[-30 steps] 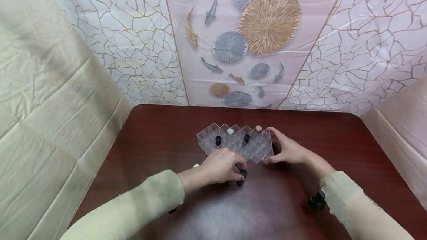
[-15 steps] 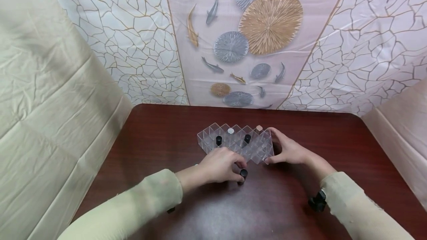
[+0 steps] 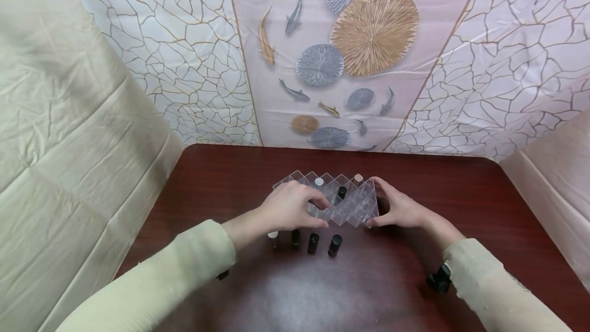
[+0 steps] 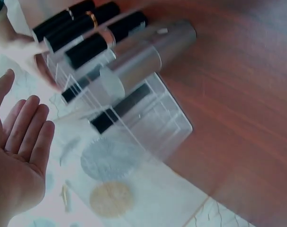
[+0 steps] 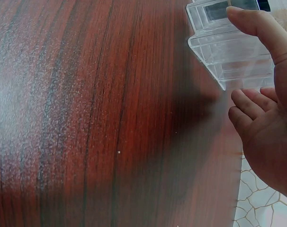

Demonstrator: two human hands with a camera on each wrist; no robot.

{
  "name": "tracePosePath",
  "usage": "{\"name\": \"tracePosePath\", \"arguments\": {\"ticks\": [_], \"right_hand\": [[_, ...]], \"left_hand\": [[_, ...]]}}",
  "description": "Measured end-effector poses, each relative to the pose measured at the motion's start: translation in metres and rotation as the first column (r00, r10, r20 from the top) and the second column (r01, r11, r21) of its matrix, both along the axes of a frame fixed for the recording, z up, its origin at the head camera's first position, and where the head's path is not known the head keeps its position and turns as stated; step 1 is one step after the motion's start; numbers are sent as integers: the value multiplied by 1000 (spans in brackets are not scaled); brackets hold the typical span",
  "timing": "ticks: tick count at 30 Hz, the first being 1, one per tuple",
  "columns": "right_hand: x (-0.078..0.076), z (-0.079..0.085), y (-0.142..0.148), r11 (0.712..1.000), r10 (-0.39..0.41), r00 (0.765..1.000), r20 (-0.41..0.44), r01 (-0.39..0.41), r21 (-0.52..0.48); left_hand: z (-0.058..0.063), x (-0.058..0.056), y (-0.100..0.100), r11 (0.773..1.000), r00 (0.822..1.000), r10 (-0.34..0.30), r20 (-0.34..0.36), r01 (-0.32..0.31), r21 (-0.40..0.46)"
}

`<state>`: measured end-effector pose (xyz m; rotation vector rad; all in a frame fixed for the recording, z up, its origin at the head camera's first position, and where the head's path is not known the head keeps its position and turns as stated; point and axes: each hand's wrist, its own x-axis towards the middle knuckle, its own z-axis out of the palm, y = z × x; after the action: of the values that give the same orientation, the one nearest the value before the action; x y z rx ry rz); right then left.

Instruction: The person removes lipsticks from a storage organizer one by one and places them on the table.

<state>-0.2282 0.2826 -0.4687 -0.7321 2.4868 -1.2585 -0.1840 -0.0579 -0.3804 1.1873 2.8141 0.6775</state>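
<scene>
Just in front of the clear diamond-cell lipstick organizer (image 3: 355, 214), the rightmost black lipstick (image 3: 335, 246) stands free on the dark wood table (image 3: 221, 188); left hand (image 3: 288, 209) has let go of it. Half a second ago, fingers were at this tube; now the hand is back and over the organizer's left part. Left fingers released, nothing held: thumb and index apart in head view, others loosely extended in left wrist view. Front row, left to right: silver lipstick (image 3: 274, 240), second black lipstick (image 3: 295, 240), third black lipstick (image 3: 313, 243), then the rightmost, all upright and apart. That set-down looks finished. Right hand (image 3: 398, 209) unchanged, grasping organizer's right end, thumb at front corner. In cells: white-topped tube (image 3: 319, 182), black-capped tube (image 3: 341, 192), beige-topped tube (image 3: 358, 178); left wrist view adds another black tube (image 4: 103, 122), masked by the hand from above.
</scene>
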Motion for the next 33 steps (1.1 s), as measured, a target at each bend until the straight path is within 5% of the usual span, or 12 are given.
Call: {"name": "tracePosePath", "arguments": {"ticks": [7, 18, 33], "right_hand": [[2, 2, -1, 1000, -15, 1000, -1, 15, 25], [1, 2, 0, 999, -15, 1000, 1, 15, 39], [1, 2, -1, 1000, 8, 1000, -5, -7, 12]], "left_hand": [[7, -13, -15, 999, 999, 35, -19, -34, 31], [1, -35, -30, 993, 993, 112, 25, -113, 30], [-12, -58, -34, 994, 993, 109, 40, -108, -6]]}}
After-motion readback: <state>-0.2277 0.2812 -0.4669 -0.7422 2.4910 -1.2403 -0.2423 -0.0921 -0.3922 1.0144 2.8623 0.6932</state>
